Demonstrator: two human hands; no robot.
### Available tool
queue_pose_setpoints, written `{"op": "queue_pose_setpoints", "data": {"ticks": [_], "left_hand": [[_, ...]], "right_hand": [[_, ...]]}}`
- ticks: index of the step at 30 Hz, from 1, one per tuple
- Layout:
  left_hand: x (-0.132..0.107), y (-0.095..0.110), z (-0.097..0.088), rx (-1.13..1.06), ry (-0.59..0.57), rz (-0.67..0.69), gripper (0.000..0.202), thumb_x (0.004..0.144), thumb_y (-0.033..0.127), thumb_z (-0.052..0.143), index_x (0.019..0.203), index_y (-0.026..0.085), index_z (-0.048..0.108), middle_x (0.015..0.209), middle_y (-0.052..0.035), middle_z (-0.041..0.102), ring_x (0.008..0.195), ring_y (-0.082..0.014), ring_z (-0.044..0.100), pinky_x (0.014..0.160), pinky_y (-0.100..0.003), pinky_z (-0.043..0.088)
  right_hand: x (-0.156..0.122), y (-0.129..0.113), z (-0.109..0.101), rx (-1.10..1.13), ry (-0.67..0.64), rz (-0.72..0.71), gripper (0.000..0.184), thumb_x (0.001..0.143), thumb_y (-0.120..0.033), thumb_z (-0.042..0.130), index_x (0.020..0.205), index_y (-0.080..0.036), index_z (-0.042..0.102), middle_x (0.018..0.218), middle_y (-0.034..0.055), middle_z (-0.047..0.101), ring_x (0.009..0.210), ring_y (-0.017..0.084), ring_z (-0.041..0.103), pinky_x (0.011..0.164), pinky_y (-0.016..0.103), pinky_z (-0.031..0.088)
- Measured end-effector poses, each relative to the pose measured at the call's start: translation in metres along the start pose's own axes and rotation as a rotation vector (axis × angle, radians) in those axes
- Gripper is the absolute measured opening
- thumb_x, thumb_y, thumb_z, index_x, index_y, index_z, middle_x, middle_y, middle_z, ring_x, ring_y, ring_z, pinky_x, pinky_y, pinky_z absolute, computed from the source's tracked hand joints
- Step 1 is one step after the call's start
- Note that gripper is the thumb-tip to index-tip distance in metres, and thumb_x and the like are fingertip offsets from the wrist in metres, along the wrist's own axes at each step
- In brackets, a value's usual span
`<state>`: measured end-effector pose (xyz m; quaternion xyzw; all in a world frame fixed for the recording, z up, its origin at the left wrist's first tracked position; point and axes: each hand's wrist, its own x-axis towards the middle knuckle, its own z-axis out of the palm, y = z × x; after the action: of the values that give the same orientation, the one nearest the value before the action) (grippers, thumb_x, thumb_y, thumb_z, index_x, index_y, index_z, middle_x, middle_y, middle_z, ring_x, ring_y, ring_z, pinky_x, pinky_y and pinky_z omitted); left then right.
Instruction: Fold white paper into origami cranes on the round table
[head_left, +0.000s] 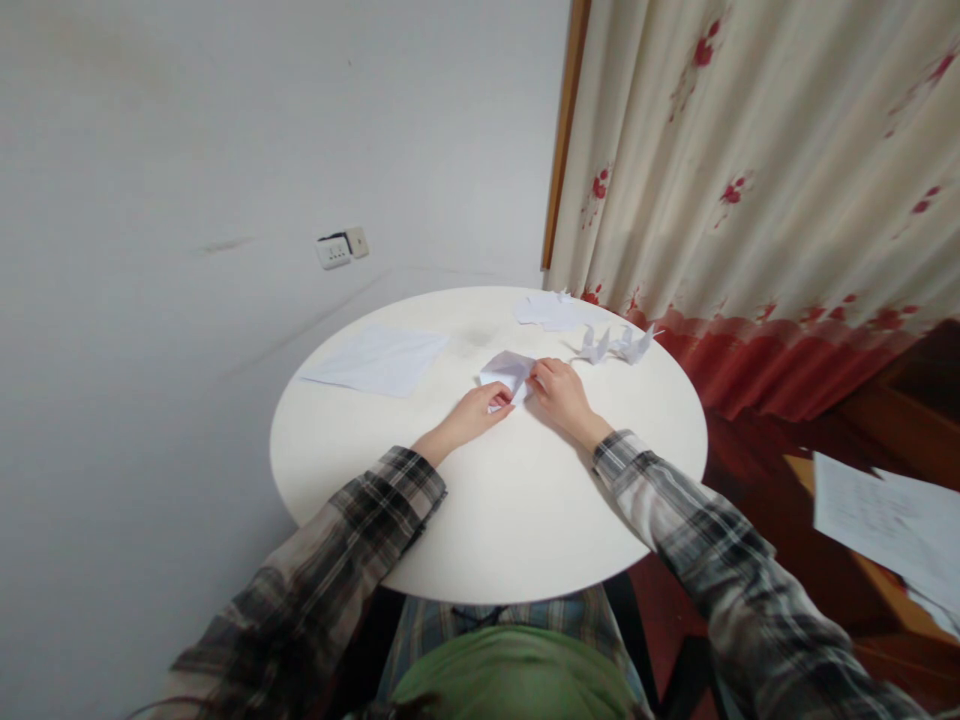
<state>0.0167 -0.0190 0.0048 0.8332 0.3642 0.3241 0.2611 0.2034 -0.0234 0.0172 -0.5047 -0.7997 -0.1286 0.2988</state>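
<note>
A small folded sheet of white paper [507,369] lies near the middle of the round white table [480,500]. My left hand [480,405] pinches its near left edge, thumb and fingers pressed together. At its right corner my right hand [559,390] has its fingers closed on the paper. Part of the sheet stands up between the hands, and the fingers hide its edges. Just beyond my right hand stand two folded paper cranes, one crane [594,346] beside the other crane [632,345].
A flat white paper sheet [379,360] lies at the table's left. More white paper [551,310] lies at the back. A wall [187,150] with a socket [333,252] borders the left, a flowered curtain [750,200] the right. Written papers [885,520] lie at the far right.
</note>
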Motion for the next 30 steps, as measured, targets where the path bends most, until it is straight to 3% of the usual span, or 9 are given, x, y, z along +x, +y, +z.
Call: {"op": "queue_pose_setpoints", "data": {"ticks": [5, 14, 22, 30], "left_hand": [[0.0018, 0.0, -0.0002, -0.049, 0.002, -0.069, 0.013, 0.078, 0.022, 0.053, 0.089, 0.017, 0.056, 0.086, -0.0049, 0.065, 0.08, -0.016, 0.062, 0.077, -0.028, 0.049], [0.0028, -0.0064, 0.0016, -0.109, -0.012, -0.068, 0.017, 0.073, 0.017, 0.058, 0.09, 0.017, 0.055, 0.086, -0.0042, 0.063, 0.08, -0.0152, 0.061, 0.079, -0.03, 0.049], [0.0008, -0.0065, 0.0037, -0.042, 0.064, 0.03, 0.012, 0.069, 0.017, 0.06, 0.08, 0.017, 0.053, 0.086, -0.0025, 0.057, 0.079, -0.0144, 0.058, 0.078, -0.03, 0.05], [0.002, -0.0087, 0.0024, 0.027, 0.083, -0.063, 0.013, 0.068, 0.016, 0.06, 0.079, 0.017, 0.055, 0.075, -0.0006, 0.06, 0.071, -0.0143, 0.058, 0.07, -0.028, 0.047]], "right_hand": [[-0.0001, 0.0003, 0.0, 0.01, -0.001, -0.004, 0.01, 0.083, -0.016, 0.05, 0.084, -0.015, 0.06, 0.087, 0.0087, 0.061, 0.081, 0.02, 0.051, 0.071, 0.03, 0.035], [-0.0003, 0.0009, 0.0015, -0.003, 0.018, -0.021, 0.01, 0.082, -0.014, 0.05, 0.083, -0.016, 0.06, 0.088, 0.008, 0.061, 0.081, 0.02, 0.051, 0.071, 0.029, 0.036], [0.0, 0.0025, 0.0023, -0.023, 0.034, -0.01, 0.009, 0.082, -0.016, 0.051, 0.082, -0.016, 0.06, 0.087, 0.0077, 0.062, 0.082, 0.02, 0.052, 0.071, 0.03, 0.036], [0.0003, 0.0036, 0.0046, -0.036, 0.003, 0.013, 0.009, 0.081, -0.017, 0.051, 0.083, -0.016, 0.06, 0.087, 0.0082, 0.061, 0.082, 0.021, 0.051, 0.072, 0.031, 0.035]]}}
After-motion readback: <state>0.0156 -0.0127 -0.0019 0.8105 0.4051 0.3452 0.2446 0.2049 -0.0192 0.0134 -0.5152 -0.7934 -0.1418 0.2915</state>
